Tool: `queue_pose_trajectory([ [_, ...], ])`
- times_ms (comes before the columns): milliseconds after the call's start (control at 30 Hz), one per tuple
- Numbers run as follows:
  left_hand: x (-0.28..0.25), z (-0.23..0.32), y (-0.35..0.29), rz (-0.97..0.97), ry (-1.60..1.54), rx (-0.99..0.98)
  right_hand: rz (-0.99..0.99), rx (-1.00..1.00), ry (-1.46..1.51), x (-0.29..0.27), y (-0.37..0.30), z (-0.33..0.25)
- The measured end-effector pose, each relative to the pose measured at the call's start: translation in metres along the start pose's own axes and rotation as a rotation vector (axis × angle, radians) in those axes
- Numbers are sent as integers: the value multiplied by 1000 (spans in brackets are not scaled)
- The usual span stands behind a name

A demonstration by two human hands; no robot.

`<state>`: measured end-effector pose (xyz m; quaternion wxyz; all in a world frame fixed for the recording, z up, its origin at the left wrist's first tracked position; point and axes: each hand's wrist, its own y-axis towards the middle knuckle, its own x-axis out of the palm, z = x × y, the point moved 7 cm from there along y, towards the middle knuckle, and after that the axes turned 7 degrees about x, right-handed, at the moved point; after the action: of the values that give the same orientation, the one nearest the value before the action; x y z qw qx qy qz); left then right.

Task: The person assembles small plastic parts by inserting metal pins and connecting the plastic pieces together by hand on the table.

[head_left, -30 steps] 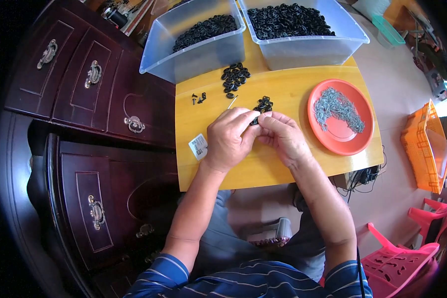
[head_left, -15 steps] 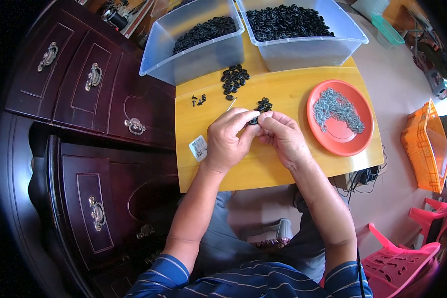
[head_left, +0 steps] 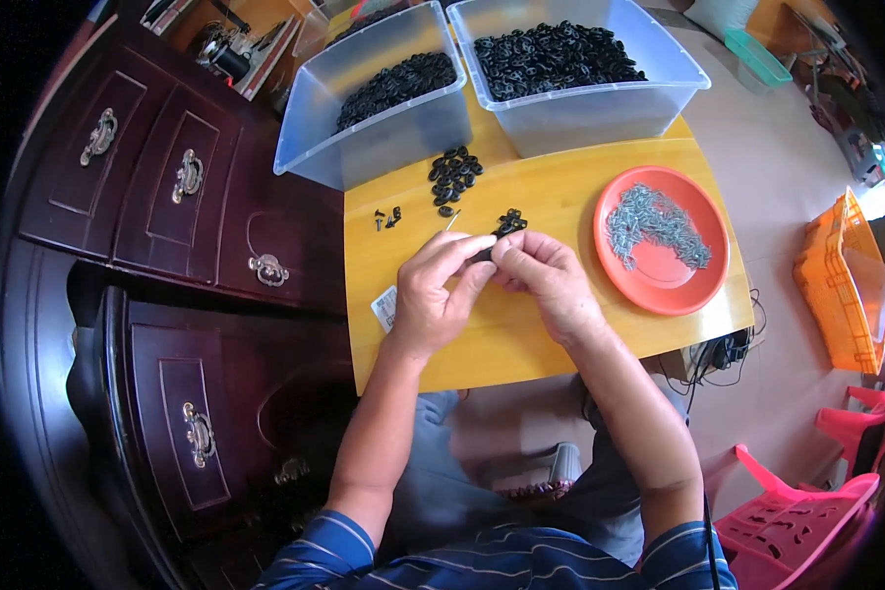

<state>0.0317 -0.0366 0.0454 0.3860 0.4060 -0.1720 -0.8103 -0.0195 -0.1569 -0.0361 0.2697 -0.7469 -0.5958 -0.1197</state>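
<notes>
My left hand (head_left: 431, 300) pinches a small black plastic part (head_left: 483, 255) between thumb and forefinger, above the table's middle. My right hand (head_left: 553, 285) meets it from the right, thumb and fingers pressed together at the part's end; whatever else lies in that pinch is hidden. Just beyond the fingertips is a little cluster of black pieces (head_left: 509, 222). A loose group of black oval rings (head_left: 454, 175) lies farther back. Left of those sit several small black screw-like pieces (head_left: 388, 218). A thin metal pin-like piece (head_left: 453, 220) rests beyond my left hand.
On the right of the yellow table (head_left: 521, 366) stands a red-orange dish (head_left: 659, 299) of small silver screw-like pieces (head_left: 649, 224). Two clear bins (head_left: 383, 138) (head_left: 590, 116) of black parts line the back. A white label (head_left: 384, 309) lies left; dark drawers (head_left: 157, 187) border that side.
Both hands still hold together around the black part, which has tipped so that less of its face shows. The whole view has shifted slightly.
</notes>
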Motion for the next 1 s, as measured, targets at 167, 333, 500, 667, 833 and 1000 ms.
queue_pose_trajectory([
  [167,-15,-15,6,-33,105,-101,-38,95,-24,4,-1,1],
  [333,-75,-18,94,41,435,20,-106,90,-168,9,0,3],
  [500,-82,7,141,40,773,182,-235,20,-218,10,6,8],
  [667,26,35,112,-302,275,117,-551,105,-569,36,-21,4],
  [833,126,41,87,-587,198,265,-873,202,-708,44,-54,9],
  [1000,179,41,88,-732,294,355,-905,204,-702,39,-60,9],
])
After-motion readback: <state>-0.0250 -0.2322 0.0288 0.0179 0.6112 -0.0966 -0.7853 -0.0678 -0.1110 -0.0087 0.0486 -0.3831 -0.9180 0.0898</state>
